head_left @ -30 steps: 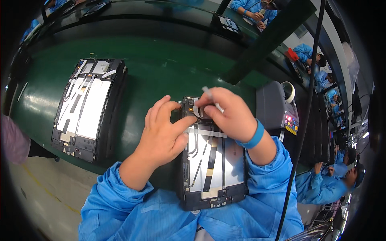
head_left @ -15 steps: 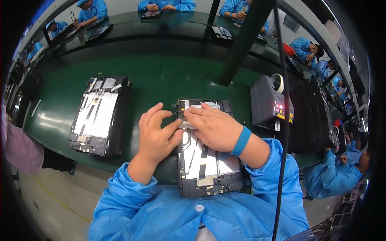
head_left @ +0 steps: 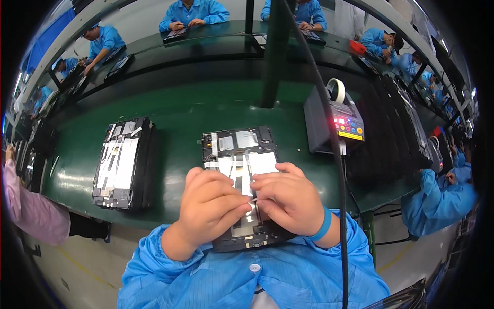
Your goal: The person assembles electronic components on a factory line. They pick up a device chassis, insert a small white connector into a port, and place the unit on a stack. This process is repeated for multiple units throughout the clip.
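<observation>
An opened tablet [head_left: 262,161], its silver plates, dark frame and thin cables exposed, lies in front of me close to my body. Over its lower half, my left hand [head_left: 211,206] is closed in a pinch, thumb and forefinger together. Facing it, my right hand [head_left: 290,201] is closed in a pinch too and wears a blue wristband [head_left: 322,224]. Between the fingertips of both hands runs a small thin whitish strip [head_left: 252,200], mostly hidden by the fingers. Short pieces of clear or white tape [head_left: 211,165] lie on the tablet's upper left part.
To the left stands a stack of opened tablets [head_left: 121,162]. A grey tape dispenser [head_left: 320,123] with a white roll [head_left: 337,91] is at the right, beside dark stacked panels [head_left: 387,139]. A green post [head_left: 272,67] and a hanging black cable [head_left: 337,170] cross the view. Co-workers sit around.
Both hands have moved from the tablet's upper end down toward me, uncovering its top. They now meet at the thin strip. The view has shifted, and the tablet appears further left.
</observation>
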Available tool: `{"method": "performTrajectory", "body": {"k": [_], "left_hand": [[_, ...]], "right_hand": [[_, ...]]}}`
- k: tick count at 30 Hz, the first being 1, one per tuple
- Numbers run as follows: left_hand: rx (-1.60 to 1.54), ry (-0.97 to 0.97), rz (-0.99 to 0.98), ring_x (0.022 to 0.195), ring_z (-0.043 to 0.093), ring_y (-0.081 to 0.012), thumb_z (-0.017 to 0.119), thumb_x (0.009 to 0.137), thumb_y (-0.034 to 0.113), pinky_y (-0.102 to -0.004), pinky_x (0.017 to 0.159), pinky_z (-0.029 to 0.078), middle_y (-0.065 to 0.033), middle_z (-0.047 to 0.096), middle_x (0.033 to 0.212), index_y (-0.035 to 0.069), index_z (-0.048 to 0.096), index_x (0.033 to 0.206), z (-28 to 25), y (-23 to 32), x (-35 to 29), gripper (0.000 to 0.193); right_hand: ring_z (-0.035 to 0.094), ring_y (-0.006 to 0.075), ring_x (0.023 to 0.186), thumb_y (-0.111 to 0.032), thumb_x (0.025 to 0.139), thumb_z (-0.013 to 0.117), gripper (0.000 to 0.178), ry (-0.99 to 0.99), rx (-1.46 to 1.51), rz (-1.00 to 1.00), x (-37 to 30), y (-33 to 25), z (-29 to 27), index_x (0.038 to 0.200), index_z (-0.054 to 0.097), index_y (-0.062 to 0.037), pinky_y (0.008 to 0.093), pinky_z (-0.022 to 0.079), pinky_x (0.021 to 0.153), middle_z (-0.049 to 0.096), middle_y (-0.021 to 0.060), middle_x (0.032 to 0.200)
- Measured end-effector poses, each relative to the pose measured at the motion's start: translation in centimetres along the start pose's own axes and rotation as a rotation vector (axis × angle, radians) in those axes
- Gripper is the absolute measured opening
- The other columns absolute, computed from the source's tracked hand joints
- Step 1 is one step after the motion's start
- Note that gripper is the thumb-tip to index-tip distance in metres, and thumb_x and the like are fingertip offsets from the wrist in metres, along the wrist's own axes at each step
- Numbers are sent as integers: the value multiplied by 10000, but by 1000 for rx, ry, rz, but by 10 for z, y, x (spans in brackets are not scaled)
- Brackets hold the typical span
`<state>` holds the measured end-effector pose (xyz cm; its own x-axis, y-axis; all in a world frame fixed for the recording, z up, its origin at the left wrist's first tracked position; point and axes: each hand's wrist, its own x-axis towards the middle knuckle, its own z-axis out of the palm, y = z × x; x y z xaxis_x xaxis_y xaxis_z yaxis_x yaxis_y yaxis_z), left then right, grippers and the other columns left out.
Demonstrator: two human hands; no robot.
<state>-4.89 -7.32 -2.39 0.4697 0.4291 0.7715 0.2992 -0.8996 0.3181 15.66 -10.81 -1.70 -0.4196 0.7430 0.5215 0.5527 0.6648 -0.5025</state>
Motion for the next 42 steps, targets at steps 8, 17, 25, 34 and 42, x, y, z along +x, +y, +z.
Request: {"method": "performTrajectory", "body": {"k": [8, 17, 25, 34, 42], "left_hand": [[49, -256, -277, 952, 565, -323, 698, 717, 143, -417, 863, 425, -130, 613, 980, 55, 631, 1131, 33, -35, 51, 428], [338, -479, -157, 1101, 493, -323, 744, 676, 221, -452, 927, 379, -139, 560, 1115, 102, 664, 1078, 56, -48, 53, 427], [475, -465, -134, 1159, 451, -332, 708, 703, 308, -468, 917, 378, -133, 549, 1136, 138, 680, 1075, 54, -52, 46, 410], [251, -440, -270, 1152, 442, -326, 666, 750, 278, -444, 942, 364, -146, 525, 1147, 161, 705, 1060, 54, -70, 40, 334], [181, -410, -467, 1077, 436, -284, 657, 784, 246, -405, 931, 325, -108, 532, 1075, 144, 756, 886, 63, -76, 46, 175]], "right_hand": [[602, 133, 753, -89, 880, 586, 74, 477, 571, 542, -3, 53, -13, 830, 583, -35, 270, 463, 742, 649, 41, 792], [561, 153, 788, -104, 761, 676, 509, 198, 560, 605, 39, 135, 25, 1200, 433, -17, 290, 490, 729, 537, 148, 1133], [504, 76, 731, -75, 750, 692, 403, 28, 564, 568, 50, 137, 6, 1112, 519, -39, 222, 446, 660, 544, 93, 1089], [592, 269, 700, -196, 852, 579, 186, -554, 53, 291, 80, 129, -24, 812, 614, -17, 357, 469, 658, 607, 137, 740], [609, 301, 682, -208, 821, 545, 214, -569, -88, 208, 85, 135, -15, 801, 645, -21, 376, 482, 641, 625, 142, 721]]}}
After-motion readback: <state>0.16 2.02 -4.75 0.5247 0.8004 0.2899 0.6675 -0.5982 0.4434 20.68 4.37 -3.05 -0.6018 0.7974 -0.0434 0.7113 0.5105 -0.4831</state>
